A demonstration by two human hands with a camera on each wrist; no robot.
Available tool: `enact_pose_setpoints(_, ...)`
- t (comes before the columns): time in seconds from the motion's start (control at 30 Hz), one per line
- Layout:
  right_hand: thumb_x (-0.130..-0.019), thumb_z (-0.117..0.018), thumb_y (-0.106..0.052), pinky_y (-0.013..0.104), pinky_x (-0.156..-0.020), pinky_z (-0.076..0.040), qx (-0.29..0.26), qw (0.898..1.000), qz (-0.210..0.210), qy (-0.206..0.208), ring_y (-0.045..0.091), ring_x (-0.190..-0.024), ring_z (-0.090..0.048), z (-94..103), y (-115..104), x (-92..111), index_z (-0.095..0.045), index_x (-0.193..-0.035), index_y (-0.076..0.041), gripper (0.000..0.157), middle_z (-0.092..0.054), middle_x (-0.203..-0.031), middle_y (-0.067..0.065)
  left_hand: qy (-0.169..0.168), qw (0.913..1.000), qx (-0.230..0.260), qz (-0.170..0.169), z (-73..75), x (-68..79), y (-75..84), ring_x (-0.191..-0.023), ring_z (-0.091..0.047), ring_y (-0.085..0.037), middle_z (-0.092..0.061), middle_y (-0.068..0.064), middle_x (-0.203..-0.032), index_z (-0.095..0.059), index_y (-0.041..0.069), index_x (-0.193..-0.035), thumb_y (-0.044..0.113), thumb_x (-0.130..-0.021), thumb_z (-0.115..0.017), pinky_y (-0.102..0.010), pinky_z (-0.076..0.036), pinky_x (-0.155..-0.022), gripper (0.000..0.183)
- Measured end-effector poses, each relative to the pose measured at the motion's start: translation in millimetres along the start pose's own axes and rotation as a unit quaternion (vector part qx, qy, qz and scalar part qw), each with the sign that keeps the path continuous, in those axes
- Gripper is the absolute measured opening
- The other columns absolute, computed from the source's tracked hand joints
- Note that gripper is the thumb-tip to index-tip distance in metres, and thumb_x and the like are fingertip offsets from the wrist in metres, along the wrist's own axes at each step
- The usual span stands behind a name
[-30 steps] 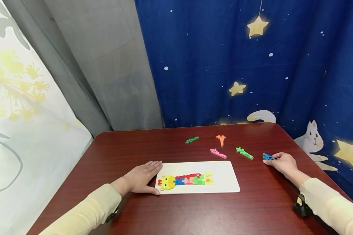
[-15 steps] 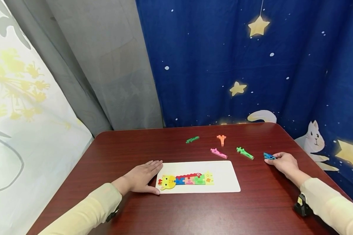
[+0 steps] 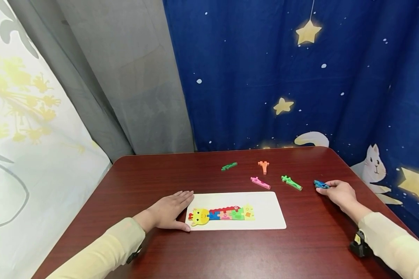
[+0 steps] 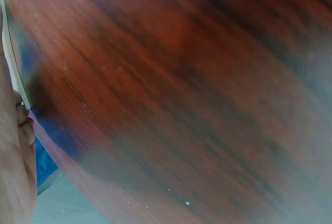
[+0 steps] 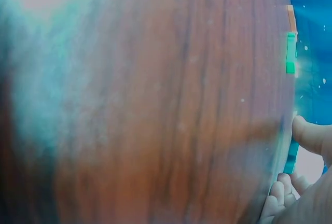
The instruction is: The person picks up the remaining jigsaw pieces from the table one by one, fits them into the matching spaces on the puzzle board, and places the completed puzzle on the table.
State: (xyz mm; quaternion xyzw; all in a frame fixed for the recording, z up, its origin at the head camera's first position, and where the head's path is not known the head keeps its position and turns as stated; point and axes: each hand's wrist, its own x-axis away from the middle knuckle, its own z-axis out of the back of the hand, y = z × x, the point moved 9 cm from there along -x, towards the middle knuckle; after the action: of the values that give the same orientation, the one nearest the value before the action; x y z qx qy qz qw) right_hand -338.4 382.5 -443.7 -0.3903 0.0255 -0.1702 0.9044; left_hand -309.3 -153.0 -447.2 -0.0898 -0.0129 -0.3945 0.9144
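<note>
A white board (image 3: 267, 211) lies on the table with a partly built giraffe puzzle on it: a yellow head piece (image 3: 199, 217), then blue, pink, green and pale yellow body pieces in a row under a red mane. My left hand (image 3: 172, 210) rests flat, fingers straight, at the board's left edge. Far to the right my right hand (image 3: 341, 192) pinches a blue puzzle piece (image 3: 321, 185) between thumb and fingers at the table surface. In the right wrist view that blue piece (image 5: 291, 157) shows between the thumb and fingers.
Loose pieces lie behind the board: a dark green one (image 3: 229, 166), an orange one (image 3: 263, 167), a pink one (image 3: 260, 183) and a light green one (image 3: 291, 183). The dark red table (image 3: 223, 252) backs onto a blue starry curtain (image 3: 244, 77).
The view shifts very slightly. My right hand turns the blue piece a little at nearly the same spot and keeps its pinch. The left hand stays at the board's edge.
</note>
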Motion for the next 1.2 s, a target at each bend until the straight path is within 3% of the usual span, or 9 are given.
enact_pose_setpoints(0.53,-0.087,-0.072,-0.037,0.038,-0.068,-0.040,0.006,1.000,0.017,0.011,0.040,-0.096,-0.046,0.3,-9.0,1.5,-0.055,-0.119,0.008,0.057,-0.052,-0.116,0.032,0.002,1.0000,0.000,-0.001,-1.9,-0.9,-0.5,-0.145,-0.020,-0.023,-0.022,-0.010,-0.159,-0.024,0.006,-0.154,0.087,-0.079,-0.029,-0.036,-0.018,-0.117,0.111)
enact_pose_setpoints(1.2,-0.086,-0.072,-0.031,0.040,-0.069,-0.042,0.039,0.992,0.106,0.055,0.039,-0.092,-0.054,-1.4,-30.0,4.0,-0.059,-0.116,0.010,0.053,-0.062,-0.108,0.030,-0.002,1.0000,0.006,0.001,-1.8,-1.2,-0.4,-0.145,-0.019,-0.023,-0.021,-0.009,-0.160,-0.023,0.006,-0.155,0.087,-0.079,-0.029,-0.037,-0.017,-0.117,0.111)
